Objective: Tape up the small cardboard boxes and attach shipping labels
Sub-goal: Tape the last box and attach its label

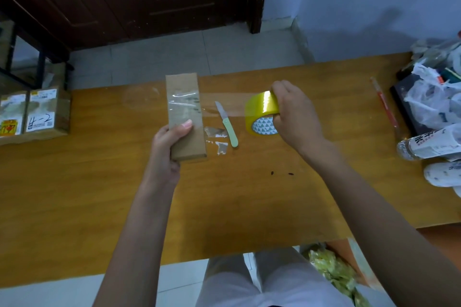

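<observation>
head view looks down on a wooden table (99, 194). the left hand (167, 147) grips a long flat cardboard box (184, 112) at its near end, thumb laid on the top face and fingers curled under, so the near end is lifted while the box points away from the person. a band of clear tape lies across the middle of the box's top, and a strip (224, 104) of it runs on to the right, off the box, over the table to the tape roll (262, 113). the right hand (294, 117) grips that yellowish roll, fingers wrapped over its outer face and into the core, holding it on edge above the table, well apart from the box with the strip stretched between them.

under the strip, on the table, lies a small knife (227, 124) with a pale green handle and open blade pointing away. beside its handle, toward the box, lie a few torn tape scraps (218, 139).

at the table's left edge lie two labelled boxes (35, 114), touching side by side. at the right edge is a heap of plastic bags (434, 97), a bottle (429, 144) on its side, and a red stick (385, 104).
</observation>
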A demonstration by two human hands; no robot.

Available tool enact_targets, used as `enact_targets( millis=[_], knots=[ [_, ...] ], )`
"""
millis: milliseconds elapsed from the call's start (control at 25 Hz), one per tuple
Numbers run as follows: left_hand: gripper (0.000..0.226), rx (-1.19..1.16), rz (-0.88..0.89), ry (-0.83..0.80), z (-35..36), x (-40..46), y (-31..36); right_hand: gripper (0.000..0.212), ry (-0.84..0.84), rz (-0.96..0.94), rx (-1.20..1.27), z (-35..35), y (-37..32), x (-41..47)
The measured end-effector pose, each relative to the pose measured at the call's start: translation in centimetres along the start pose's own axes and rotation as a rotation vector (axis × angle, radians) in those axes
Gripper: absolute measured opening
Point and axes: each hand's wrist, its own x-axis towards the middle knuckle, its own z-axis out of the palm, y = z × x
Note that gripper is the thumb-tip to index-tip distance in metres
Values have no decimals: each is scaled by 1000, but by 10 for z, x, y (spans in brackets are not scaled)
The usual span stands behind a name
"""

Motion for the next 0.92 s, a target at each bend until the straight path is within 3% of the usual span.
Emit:
enact_targets(
  millis=[200,360,920],
  knots=[
    [54,-333,-45,-144,6,-5,1,37,-33,-6,14,5,-16,4],
    [54,-527,-7,-364,15,-9,3,37,-20,-29,47,3,-30,9],
    [58,-635,-76,-570,23,-12,7,39,42,-75,26,4,-50,9]
  ],
)
